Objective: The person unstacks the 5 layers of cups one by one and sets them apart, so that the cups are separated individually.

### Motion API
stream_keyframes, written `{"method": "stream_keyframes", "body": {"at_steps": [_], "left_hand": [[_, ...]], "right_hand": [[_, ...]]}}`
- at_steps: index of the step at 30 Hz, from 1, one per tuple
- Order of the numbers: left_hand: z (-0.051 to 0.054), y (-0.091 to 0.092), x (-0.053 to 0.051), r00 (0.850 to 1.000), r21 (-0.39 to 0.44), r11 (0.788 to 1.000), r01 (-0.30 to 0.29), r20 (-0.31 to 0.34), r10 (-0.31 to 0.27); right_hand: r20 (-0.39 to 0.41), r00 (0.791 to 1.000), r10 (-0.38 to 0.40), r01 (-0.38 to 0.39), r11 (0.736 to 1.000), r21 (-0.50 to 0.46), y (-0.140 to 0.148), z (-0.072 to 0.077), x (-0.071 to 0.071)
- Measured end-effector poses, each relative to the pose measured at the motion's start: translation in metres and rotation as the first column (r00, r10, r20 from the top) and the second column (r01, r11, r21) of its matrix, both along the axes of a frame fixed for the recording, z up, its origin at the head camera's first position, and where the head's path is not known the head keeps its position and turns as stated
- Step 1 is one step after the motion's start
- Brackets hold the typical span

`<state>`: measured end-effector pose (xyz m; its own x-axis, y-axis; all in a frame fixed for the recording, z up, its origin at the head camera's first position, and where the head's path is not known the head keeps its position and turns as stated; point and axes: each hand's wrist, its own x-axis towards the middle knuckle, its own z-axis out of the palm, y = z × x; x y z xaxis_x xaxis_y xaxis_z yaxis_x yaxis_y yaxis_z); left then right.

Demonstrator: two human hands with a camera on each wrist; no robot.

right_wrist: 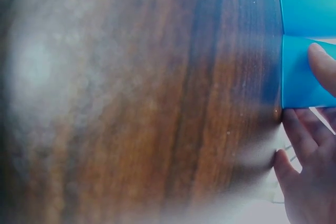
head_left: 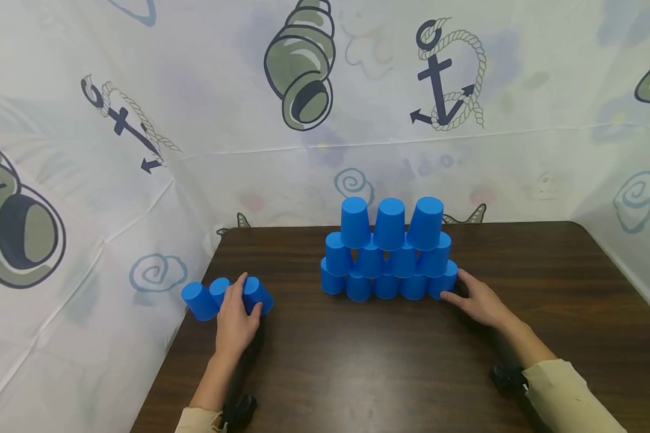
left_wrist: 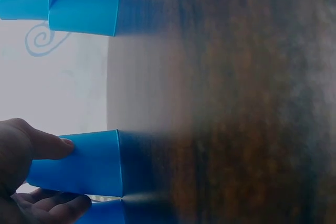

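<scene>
My left hand [head_left: 237, 322] grips an upside-down blue cup [head_left: 256, 294], thumb on one side and fingers on the other; the left wrist view shows this cup [left_wrist: 79, 163] between them. Two more blue cups, one at the far left [head_left: 199, 300] and one beside it [head_left: 218, 290], stand by that hand. A stack of upside-down blue cups [head_left: 387, 258] rises in three rows, with three cups on top. My right hand [head_left: 482, 300] holds the lowest right cup [head_left: 442, 281]; its thumb lies over that cup [right_wrist: 302, 72] in the right wrist view, fingers along the side.
The dark wooden table [head_left: 357, 355] carries all the cups. A pale printed cloth [head_left: 216, 108] hangs behind it and on its left side. Each wrist wears a black device, one left [head_left: 239, 412] and one right [head_left: 508, 379].
</scene>
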<state>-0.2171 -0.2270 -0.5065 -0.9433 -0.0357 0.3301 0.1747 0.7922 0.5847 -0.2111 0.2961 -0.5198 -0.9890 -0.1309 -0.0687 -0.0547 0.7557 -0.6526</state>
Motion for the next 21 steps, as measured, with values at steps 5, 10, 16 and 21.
{"method": "stream_keyframes", "body": {"at_steps": [5, 10, 16, 21], "left_hand": [[0.001, 0.001, 0.003, 1.000, -0.019, 1.000, -0.007, -0.027, 0.006], [0.010, 0.003, 0.007, 0.995, -0.023, 1.000, -0.012, -0.103, 0.009], [0.030, 0.007, 0.009, 0.970, -0.017, 1.000, -0.017, -0.241, 0.013], [0.052, 0.020, 0.003, 0.925, 0.010, 0.999, 0.034, -0.378, -0.027]], "right_hand": [[-0.007, 1.000, 0.002, -0.002, 1.000, -0.002, 0.000, -0.001, 0.000], [-0.015, 1.000, 0.002, -0.002, 1.000, -0.006, 0.000, -0.002, 0.000], [-0.044, 0.999, 0.020, -0.021, 1.000, -0.017, 0.000, -0.002, 0.001], [-0.043, 0.999, 0.020, -0.021, 1.000, -0.011, 0.000, -0.001, 0.001]]}}
